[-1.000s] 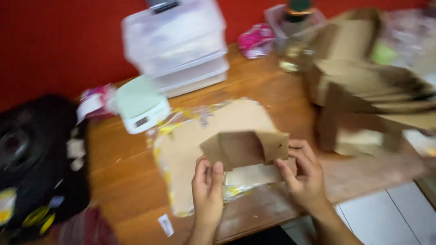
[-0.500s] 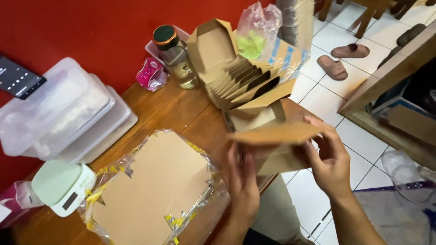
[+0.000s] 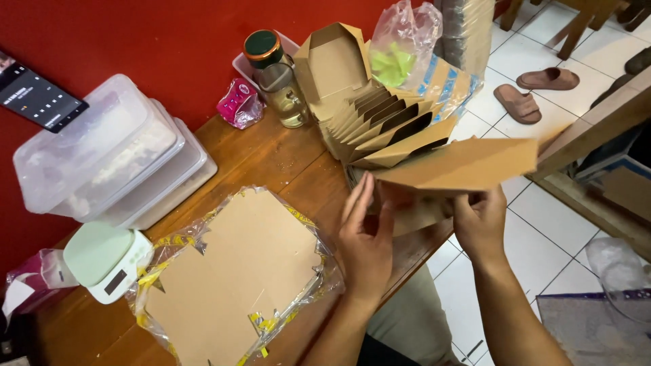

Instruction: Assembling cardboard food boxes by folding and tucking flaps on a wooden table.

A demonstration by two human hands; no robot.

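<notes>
Brown cardboard box (image 3: 454, 169), half folded, held over the table edge; nested open brown boxes (image 3: 380, 122) behind it. Flat box blanks in clear, yellow-taped plastic wrap (image 3: 230, 278), front left. Pink packet (image 3: 239, 105) by the red wall. Dark phone screen (image 3: 34, 95), upper left.

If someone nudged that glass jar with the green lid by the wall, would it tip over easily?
Probably somewhat: the glass jar looks tall and narrow, so a push near its lid could topple it. It seems hard and breakable, and likely heavier than the cardboard boxes beside it.
</notes>
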